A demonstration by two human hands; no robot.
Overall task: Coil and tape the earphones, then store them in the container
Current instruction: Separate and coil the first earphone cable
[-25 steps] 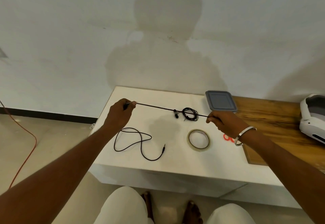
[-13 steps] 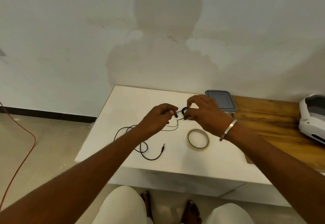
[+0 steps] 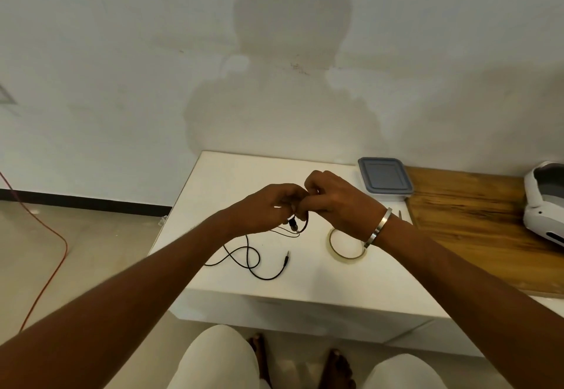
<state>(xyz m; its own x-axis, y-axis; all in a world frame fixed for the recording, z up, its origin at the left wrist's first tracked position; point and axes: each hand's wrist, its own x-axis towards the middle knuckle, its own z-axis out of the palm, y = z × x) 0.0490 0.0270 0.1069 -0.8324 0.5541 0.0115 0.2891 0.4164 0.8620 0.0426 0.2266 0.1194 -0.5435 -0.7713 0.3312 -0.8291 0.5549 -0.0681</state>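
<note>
1. Black cable is what you have in hand: the earphones hang in a small bundle just below your two fists, above the white table; the coiling step is under way, and only partly done.
2. Your left hand has its fingers curled in, pinching the cable by the earbuds; the loose tail runs down to the tabletop and ends at the jack plug, which lies flat.
3. Your right hand is curled tight too, gripping the small loops (exactly which fingers pinch is hidden).
4. Next, I judge, you must draw that slack tail up into the coil; keep the loops pinned as you wind.
5. The tape roll lies just beside your right wrist; the container, lid on, waits further right.
</note>
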